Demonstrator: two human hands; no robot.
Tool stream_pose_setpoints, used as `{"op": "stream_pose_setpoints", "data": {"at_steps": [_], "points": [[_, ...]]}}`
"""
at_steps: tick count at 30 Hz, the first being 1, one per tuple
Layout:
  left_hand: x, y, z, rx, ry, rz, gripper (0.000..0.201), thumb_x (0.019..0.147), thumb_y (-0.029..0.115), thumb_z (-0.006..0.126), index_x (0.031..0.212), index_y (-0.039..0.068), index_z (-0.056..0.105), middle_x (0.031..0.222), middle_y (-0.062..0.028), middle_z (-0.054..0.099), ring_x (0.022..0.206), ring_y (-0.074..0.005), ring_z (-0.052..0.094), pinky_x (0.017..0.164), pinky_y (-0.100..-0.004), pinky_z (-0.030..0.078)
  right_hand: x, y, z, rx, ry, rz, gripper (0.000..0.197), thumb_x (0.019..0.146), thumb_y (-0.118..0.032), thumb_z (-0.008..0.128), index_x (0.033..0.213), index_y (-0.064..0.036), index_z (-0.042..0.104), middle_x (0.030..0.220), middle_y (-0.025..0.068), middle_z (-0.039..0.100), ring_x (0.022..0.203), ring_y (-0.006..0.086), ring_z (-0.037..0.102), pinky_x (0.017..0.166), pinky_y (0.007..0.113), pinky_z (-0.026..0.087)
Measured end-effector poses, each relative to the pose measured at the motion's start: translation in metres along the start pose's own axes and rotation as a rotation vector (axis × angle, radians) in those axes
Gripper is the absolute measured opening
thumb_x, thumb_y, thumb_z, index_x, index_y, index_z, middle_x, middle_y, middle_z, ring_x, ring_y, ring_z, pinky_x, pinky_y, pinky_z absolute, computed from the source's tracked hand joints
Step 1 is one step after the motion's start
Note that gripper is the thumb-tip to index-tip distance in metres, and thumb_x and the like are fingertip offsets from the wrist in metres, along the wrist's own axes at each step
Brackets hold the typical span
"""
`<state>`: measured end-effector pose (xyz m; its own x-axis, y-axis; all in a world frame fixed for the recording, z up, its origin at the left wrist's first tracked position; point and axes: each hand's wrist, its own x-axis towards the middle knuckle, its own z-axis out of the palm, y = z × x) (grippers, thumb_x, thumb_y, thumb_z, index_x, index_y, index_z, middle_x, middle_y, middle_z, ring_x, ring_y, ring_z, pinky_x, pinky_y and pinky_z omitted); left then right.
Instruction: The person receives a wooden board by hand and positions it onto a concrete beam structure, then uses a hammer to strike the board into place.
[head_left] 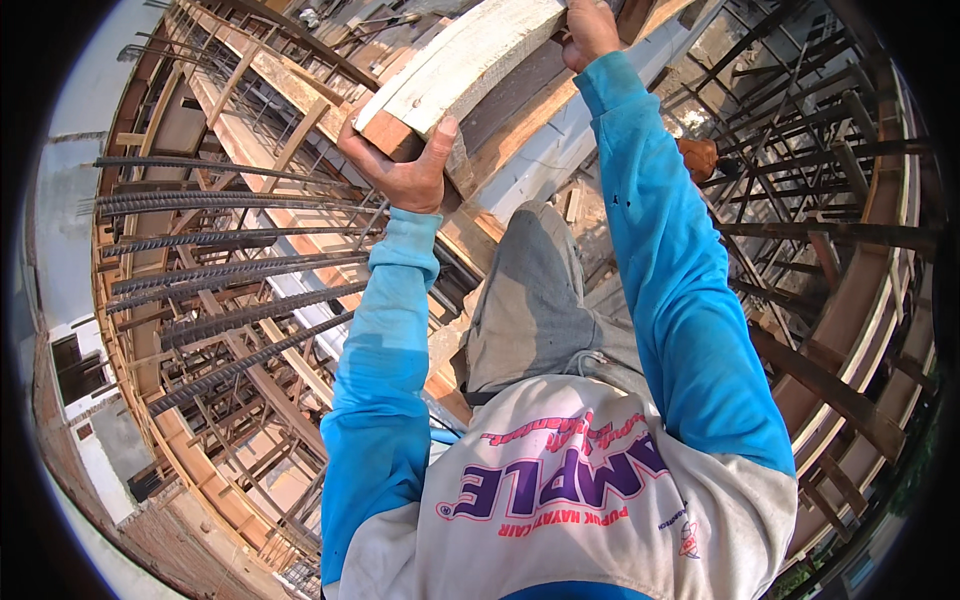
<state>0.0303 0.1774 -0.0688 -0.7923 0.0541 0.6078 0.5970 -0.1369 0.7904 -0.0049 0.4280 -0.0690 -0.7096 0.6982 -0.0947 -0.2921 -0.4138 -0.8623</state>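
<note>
A pale, whitewashed wooden plank [470, 55] runs from the middle top toward the upper right. My left hand [400, 160] grips its near end from below, thumb up against the side. My right hand [590, 30] holds the same plank farther along, near the top edge. Both arms wear bright blue sleeves. My grey trousers [530, 300] and white printed shirt fill the lower middle. The far end of the plank runs out of view.
Bundles of ribbed steel rebar [220, 275] jut out horizontally at left. Wooden formwork beams [270, 80] and a rebar cage [800, 150] surround me, high above a brick wall [150, 540] and lower buildings. A brown lump [698, 157] sits by my right elbow.
</note>
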Motion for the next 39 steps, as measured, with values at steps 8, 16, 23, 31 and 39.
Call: {"op": "stream_pose_setpoints", "data": {"at_steps": [8, 16, 23, 31, 39], "points": [[0.003, 0.022, -0.025, -0.156, -0.125, -0.244, 0.074, 0.078, 0.057, 0.063, 0.124, 0.006, 0.035, 0.117, -0.0102, 0.041, 0.113, -0.0215, 0.040, 0.101, -0.0365, 0.028, 0.002, 0.000, -0.006, -0.084, -0.058, 0.065, 0.027, 0.085, -0.025, 0.063, 0.108, -0.0106, 0.058, 0.088, 0.0040, 0.064, 0.070, 0.0149, 0.062, 0.050, 0.031, 0.044], [0.004, 0.018, -0.019, -0.164, -0.077, -0.299, 0.052, 0.086, 0.037, 0.056, 0.121, 0.003, 0.038, 0.115, -0.0108, 0.042, 0.109, -0.0190, 0.039, 0.101, -0.0339, 0.027, -0.004, -0.004, -0.013, -0.182, 0.057, 0.015, 0.082, 0.069, -0.047, 0.076, 0.123, 0.0023, 0.039, 0.112, 0.0108, 0.055, 0.097, 0.0189, 0.052, 0.073, 0.035, 0.040], [-0.005, -0.004, -0.009, -0.078, -0.008, -0.142, 0.087, 0.083, 0.060, 0.046, 0.135, -0.006, 0.024, 0.131, -0.0220, 0.039, 0.118, -0.0285, 0.045, 0.100, -0.0426, 0.036, -0.021, -0.014, -0.003, -0.008, 0.038, -0.066, 0.079, 0.073, -0.035, 0.077, 0.119, 0.0096, 0.032, 0.120, 0.0238, 0.050, 0.111, 0.0292, 0.052, 0.097, 0.035, 0.041], [-0.007, -0.010, 0.000, 0.253, 0.205, -0.058, 0.069, 0.080, 0.052, 0.058, 0.118, -0.003, 0.040, 0.108, -0.0172, 0.041, 0.099, -0.0289, 0.046, 0.085, -0.0429, 0.041, -0.006, -0.004, -0.011, 0.106, 0.085, -0.016, 0.078, 0.074, -0.038, 0.074, 0.125, 0.0059, 0.035, 0.122, 0.0198, 0.051, 0.114, 0.0271, 0.050, 0.100, 0.036, 0.038], [-0.015, -0.003, -0.006, 0.142, 0.115, -0.102, 0.081, 0.079, 0.051, 0.054, 0.132, -0.006, 0.030, 0.126, -0.0250, 0.037, 0.113, -0.0329, 0.043, 0.096, -0.0459, 0.036, 0.107, -0.020, -0.049, 0.510, 0.179, -0.250, 0.061, 0.080, -0.029, 0.070, 0.123, 0.0011, 0.039, 0.110, 0.0151, 0.056, 0.095, 0.0240, 0.060, 0.081, 0.038, 0.051]]}}
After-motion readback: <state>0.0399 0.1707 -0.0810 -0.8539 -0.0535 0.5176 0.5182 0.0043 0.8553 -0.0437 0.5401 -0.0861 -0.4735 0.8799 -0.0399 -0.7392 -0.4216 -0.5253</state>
